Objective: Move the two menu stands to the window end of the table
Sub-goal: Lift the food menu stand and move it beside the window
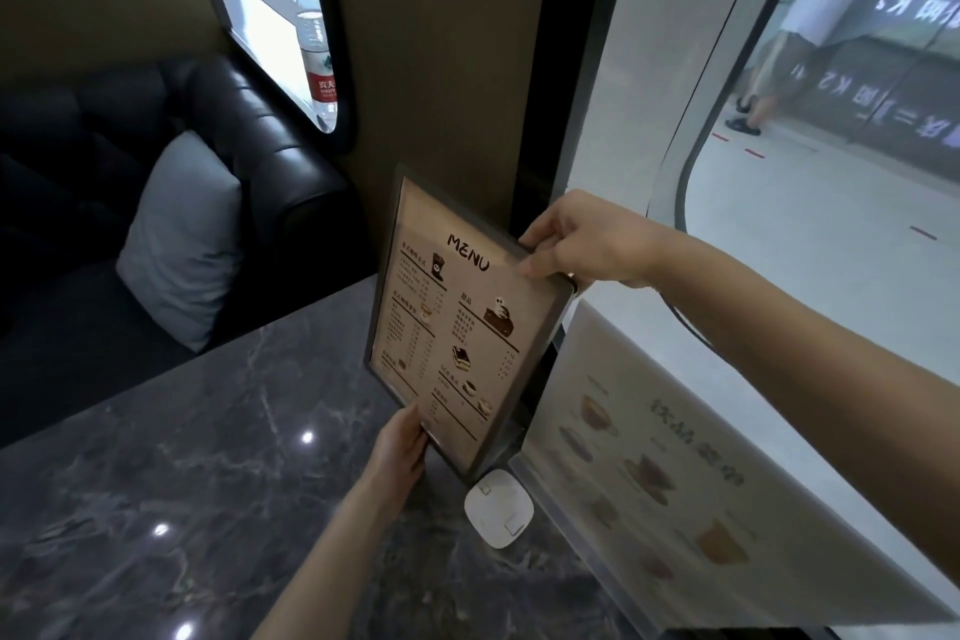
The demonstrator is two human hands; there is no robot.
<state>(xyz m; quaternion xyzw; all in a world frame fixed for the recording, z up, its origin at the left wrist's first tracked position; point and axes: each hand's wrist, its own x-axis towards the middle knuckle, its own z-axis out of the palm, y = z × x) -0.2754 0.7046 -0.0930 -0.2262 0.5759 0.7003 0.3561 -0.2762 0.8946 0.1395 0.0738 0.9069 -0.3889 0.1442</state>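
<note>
A dark-framed menu stand [457,327] headed "MENU" stands upright near the far right end of the dark marble table [208,457], close to the wall and the big window. My right hand [587,244] grips its top right edge. My left hand [402,447] holds its lower left edge. A second menu stand [675,473], pale with pictures of cups, stands along the table's right edge against the window glass, just right of the first. Neither hand touches it.
A small white square device [498,509] lies on the table at the foot of the held stand. A black leather sofa [249,156] with a grey cushion [182,244] is beyond the table. A water bottle [317,52] stands on a sill. A person stands outside.
</note>
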